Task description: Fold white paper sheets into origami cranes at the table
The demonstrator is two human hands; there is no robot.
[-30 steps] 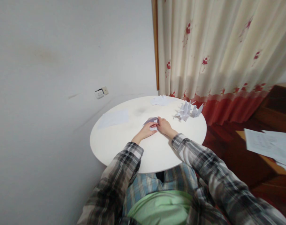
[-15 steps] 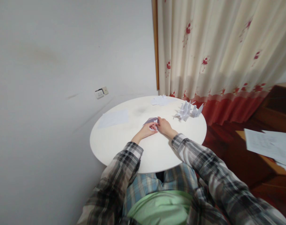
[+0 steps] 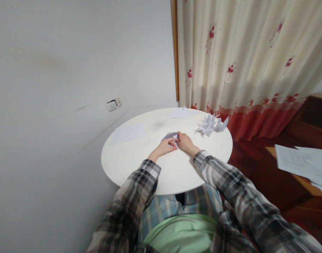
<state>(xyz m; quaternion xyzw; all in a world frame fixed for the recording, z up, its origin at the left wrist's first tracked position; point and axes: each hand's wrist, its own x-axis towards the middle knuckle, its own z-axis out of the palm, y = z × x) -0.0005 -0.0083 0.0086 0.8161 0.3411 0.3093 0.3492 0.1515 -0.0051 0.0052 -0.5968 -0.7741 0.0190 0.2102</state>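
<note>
A small folded sheet of white paper [image 3: 170, 135] lies at the middle of the round white table [image 3: 131, 158], raised a little along its far edge. My left hand [image 3: 165, 146] comes at it from the near left, thumb and fingers curled together on its near side. On its right end, my right hand [image 3: 185, 142] pinches the paper between thumb and index finger. The fingertips of both hands almost meet. Part of the paper is hidden behind my fingers, so its exact folds cannot be made out.
Several folded paper cranes [image 3: 209, 124] cluster at the table's right edge. Flat white paper [image 3: 129, 133] lies on the left, and paper pieces [image 3: 180, 112] at the back. A wall socket [image 3: 112, 105] is at left; a curtain [image 3: 245, 52] hangs behind. Printed sheets [image 3: 300, 161] rest on furniture at right.
Almost nothing differs. The fingers of my left hand have shifted slightly against the paper; my right hand keeps its place.
</note>
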